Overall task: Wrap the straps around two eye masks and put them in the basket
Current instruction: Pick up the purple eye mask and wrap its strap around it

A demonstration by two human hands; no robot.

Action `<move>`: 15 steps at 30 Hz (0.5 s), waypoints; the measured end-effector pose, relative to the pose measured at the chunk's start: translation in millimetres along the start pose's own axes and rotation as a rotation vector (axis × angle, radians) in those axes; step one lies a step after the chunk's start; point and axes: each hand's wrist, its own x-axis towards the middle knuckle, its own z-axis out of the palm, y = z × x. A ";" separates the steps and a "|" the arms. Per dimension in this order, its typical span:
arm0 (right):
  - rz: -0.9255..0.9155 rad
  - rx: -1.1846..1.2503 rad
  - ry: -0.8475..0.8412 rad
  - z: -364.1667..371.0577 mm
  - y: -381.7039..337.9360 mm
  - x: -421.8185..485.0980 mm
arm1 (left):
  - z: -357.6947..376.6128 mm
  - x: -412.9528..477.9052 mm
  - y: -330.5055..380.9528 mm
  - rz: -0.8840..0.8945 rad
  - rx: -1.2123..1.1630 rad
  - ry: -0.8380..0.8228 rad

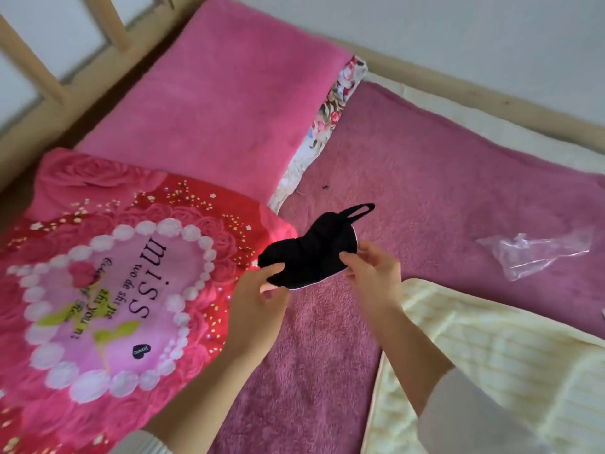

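Observation:
A black eye mask (314, 253) with a thin pale edge is held above the purple blanket in the middle of the view. My left hand (258, 306) pinches its left end between thumb and fingers. My right hand (373, 270) grips its right lower edge. A black strap loop (358, 212) sticks out from the mask's upper right. I see only this one mask, and no basket is in view.
A purple fleece blanket (442, 191) covers the bed. A red rose-print pillow (108, 290) lies at left, a pink blanket (222, 93) behind it. A clear plastic bag (537, 253) lies at right, a cream quilted blanket (491, 371) at lower right. Wooden bed rails (36, 70) run along the back.

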 end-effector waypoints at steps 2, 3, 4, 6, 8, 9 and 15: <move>-0.063 0.086 -0.068 -17.0 -26.8 -38.7 | -13.8 -17.4 22.7 -0.145 -0.309 0.051; -0.098 0.099 -0.091 -26.1 -40.4 -57.9 | -22.4 -26.8 35.0 -0.206 -0.479 0.071; -0.135 0.117 -0.107 -35.6 -54.0 -75.3 | -33.3 -37.0 47.5 -0.246 -0.622 0.075; -0.193 0.130 -0.142 -52.2 -87.7 -106.9 | -59.0 -58.9 73.9 -0.221 -0.757 0.013; -0.257 0.094 -0.187 -65.1 -125.4 -136.2 | -84.8 -80.1 102.5 -0.138 -0.705 -0.146; -0.295 0.073 -0.211 -70.4 -144.1 -151.0 | -96.1 -90.3 117.1 -0.092 -0.635 -0.226; -0.503 -0.006 -0.324 -96.4 -229.7 -245.5 | -153.1 -154.4 202.4 0.200 -0.269 -0.423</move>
